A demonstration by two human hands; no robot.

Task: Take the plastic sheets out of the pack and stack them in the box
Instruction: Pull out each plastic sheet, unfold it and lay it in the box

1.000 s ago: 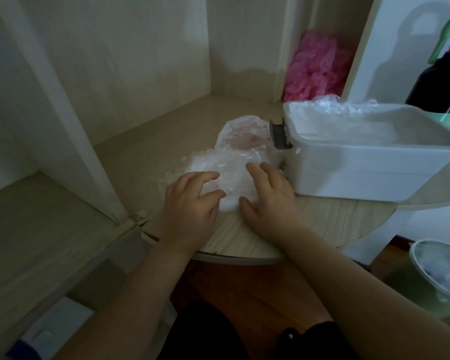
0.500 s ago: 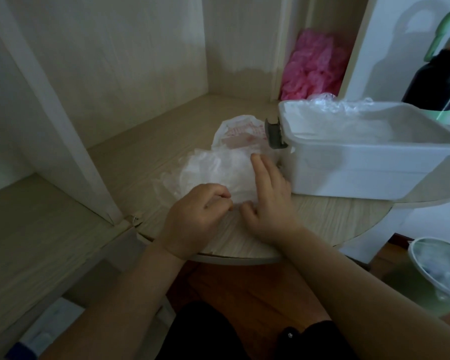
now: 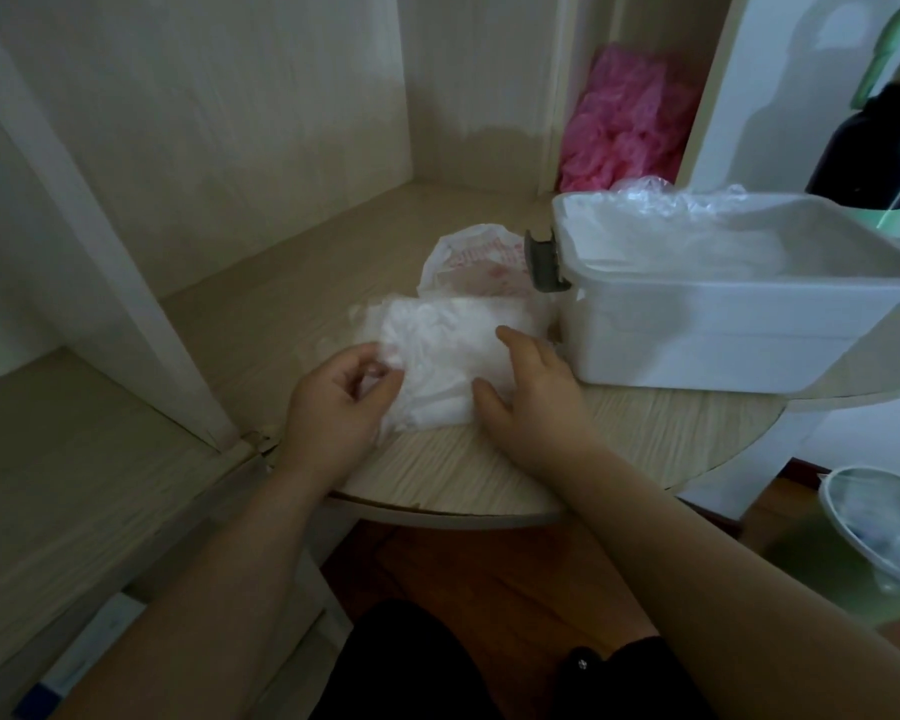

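A heap of thin clear plastic sheets (image 3: 445,356) lies on the round wooden shelf (image 3: 489,475). My left hand (image 3: 333,413) pinches the near left edge of a sheet between thumb and fingers. My right hand (image 3: 531,402) rests flat on the heap's right side, fingers straight. Behind the heap lies the pack (image 3: 476,262), a crumpled clear bag with red print. The white plastic box (image 3: 723,324) stands to the right, a grey clasp on its left end, with clear sheets inside it.
A pink bundle (image 3: 624,116) sits in the back cabinet corner. A dark bottle with a green handle (image 3: 868,148) stands behind the box. A green bin (image 3: 874,543) with a clear liner is at the lower right. A white upright panel (image 3: 100,252) divides the shelves on the left.
My left hand went from lying flat on the heap to curling and pinching a sheet edge, drawing it toward me. My right hand stayed pressed on the heap's right side.
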